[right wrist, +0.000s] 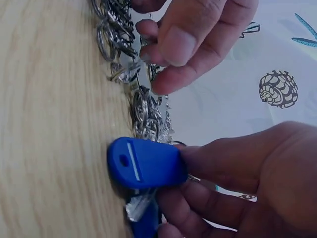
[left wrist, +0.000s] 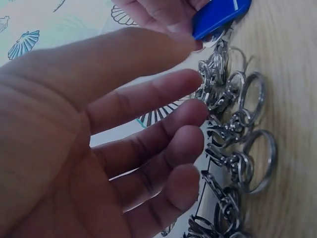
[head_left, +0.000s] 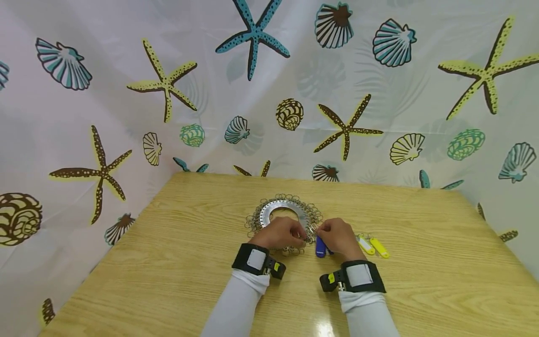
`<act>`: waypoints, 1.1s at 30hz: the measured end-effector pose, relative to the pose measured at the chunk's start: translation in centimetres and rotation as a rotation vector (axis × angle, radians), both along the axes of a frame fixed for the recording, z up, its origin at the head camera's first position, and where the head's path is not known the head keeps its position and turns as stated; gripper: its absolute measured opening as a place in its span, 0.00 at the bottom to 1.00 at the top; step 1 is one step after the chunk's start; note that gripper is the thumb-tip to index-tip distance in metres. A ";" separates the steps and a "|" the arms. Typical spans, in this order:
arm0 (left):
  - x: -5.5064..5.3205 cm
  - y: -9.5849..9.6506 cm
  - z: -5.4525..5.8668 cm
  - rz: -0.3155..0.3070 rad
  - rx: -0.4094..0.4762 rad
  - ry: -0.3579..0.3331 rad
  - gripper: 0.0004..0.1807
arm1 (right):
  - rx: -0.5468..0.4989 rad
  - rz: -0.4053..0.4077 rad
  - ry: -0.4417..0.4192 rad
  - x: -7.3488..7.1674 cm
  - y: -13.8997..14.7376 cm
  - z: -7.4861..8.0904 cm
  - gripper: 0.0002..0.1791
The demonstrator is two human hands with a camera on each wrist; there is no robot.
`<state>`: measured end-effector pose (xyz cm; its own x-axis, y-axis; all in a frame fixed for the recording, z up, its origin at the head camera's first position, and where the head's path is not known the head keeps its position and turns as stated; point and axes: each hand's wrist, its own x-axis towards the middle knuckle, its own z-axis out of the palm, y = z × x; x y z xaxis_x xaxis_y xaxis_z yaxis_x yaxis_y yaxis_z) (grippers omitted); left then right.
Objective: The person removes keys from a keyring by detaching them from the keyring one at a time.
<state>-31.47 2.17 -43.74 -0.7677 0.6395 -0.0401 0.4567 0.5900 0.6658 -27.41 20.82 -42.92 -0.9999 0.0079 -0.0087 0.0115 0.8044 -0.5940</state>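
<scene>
A flat silver metal ring [head_left: 266, 211] lies on the table, hung around with many small split rings and clasps [left wrist: 230, 126]. Over its near right side is my left hand [head_left: 283, 232], fingers apart and lightly bent, fingertips [left wrist: 190, 141] right beside the clasps. My right hand [head_left: 338, 238] pinches a blue key tag [right wrist: 148, 163] between thumb and fingers at the ring's right edge. Below that tag, in the right wrist view, show a silver key [right wrist: 140, 204] and a second blue tag [right wrist: 146, 224], partly hidden by the fingers.
Two yellow key tags [head_left: 380, 248] with small rings lie right of my right hand. The wooden table [head_left: 177, 243] meets a pale curtain [head_left: 261, 103] printed with shells and starfish at its back and sides.
</scene>
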 end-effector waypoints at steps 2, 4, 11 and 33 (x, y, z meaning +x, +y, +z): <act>0.1 -0.2 0.2 0.015 -0.011 0.018 0.06 | 0.039 0.001 0.007 0.1 0.0 0.1 0.07; 0.3 -0.5 0.7 0.036 -0.022 0.053 0.06 | 0.073 -0.001 0.024 0.3 0.0 0.4 0.07; 1.3 -2.1 3.0 0.158 -0.141 0.092 0.11 | 0.044 0.071 0.120 0.2 -1.4 1.1 0.09; 1.9 -3.4 4.3 0.243 -0.291 0.107 0.29 | 0.098 0.277 0.082 0.0 -4.3 0.0 0.14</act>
